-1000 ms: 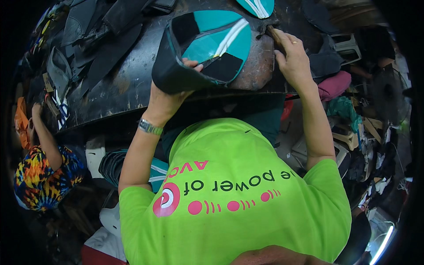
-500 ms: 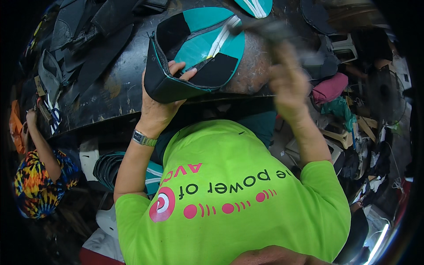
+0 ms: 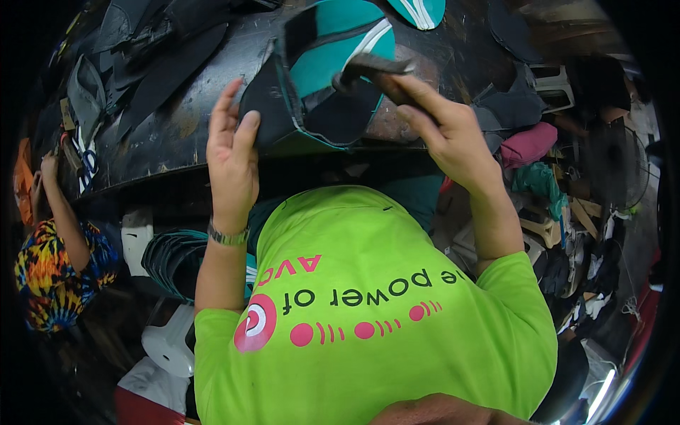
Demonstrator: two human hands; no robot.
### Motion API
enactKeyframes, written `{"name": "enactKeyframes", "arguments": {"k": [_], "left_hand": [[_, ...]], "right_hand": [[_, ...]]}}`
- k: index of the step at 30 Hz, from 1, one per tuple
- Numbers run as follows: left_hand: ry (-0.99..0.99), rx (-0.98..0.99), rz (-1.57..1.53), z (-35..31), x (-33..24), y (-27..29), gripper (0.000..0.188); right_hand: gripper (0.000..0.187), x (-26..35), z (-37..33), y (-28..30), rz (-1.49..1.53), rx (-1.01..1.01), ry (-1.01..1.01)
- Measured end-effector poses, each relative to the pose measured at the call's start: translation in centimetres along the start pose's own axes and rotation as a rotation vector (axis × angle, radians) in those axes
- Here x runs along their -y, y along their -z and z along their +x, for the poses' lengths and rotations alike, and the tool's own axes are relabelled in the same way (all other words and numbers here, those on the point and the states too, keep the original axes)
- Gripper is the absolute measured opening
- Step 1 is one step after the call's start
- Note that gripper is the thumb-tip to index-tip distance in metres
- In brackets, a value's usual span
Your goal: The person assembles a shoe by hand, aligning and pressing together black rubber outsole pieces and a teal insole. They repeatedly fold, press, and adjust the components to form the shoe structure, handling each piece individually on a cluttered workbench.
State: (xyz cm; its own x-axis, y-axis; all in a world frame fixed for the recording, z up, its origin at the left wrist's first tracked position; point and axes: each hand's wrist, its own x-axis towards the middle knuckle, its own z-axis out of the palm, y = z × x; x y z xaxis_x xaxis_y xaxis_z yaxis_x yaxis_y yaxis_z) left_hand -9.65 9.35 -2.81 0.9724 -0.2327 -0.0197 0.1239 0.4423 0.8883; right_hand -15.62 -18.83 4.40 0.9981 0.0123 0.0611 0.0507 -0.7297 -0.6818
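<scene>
A stitched piece of black and teal sheet material (image 3: 316, 74) with white stripes lies near the front edge of the dark table. Its black side panel stands up on the left. Beside that panel my left hand (image 3: 235, 159) is open, fingers apart, with the thumb at the panel's edge; whether it touches is unclear. My right hand (image 3: 457, 134) grips a dark tool that looks like a hammer (image 3: 375, 65). Its slightly blurred head hangs over the right part of the piece, by the white stripes. Contact between head and material cannot be made out.
The dark table (image 3: 177, 145) carries black cut pieces (image 3: 170, 81) at left and a teal striped piece (image 3: 418, 10) at the far edge. A stack of curved pieces (image 3: 173, 262) sits below at left. Another person's arm (image 3: 67, 205) shows at far left, a fan (image 3: 620, 159) at right.
My left hand has let go of the piece's near edge and shifted left, opening. The hammer has come down and left over the piece, which has turned and slid slightly away.
</scene>
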Motion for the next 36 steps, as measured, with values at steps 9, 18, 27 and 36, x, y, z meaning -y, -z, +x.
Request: {"name": "enactKeyframes", "arguments": {"k": [9,18,27,36], "left_hand": [[0.093,0.032,-0.196,2.9,0.6,-0.5,0.043],[0.13,0.033,-0.208,3.7,0.5,-0.1,0.04],[0.107,-0.022,-0.079,4.0,0.0,0.4,0.036],[0.025,0.038,0.004,5.3,-0.6,0.4,0.035]], "right_hand": [[0.044,0.4,1.3,-2.0,-0.193,0.088,0.097],[0.044,1.5,1.9,-3.2,-0.205,0.074,0.16],[0.043,0.1,2.2,-2.7,-0.161,-0.109,0.162],[0.043,0.0,0.4,-1.3,-0.054,-0.179,0.052]]}}
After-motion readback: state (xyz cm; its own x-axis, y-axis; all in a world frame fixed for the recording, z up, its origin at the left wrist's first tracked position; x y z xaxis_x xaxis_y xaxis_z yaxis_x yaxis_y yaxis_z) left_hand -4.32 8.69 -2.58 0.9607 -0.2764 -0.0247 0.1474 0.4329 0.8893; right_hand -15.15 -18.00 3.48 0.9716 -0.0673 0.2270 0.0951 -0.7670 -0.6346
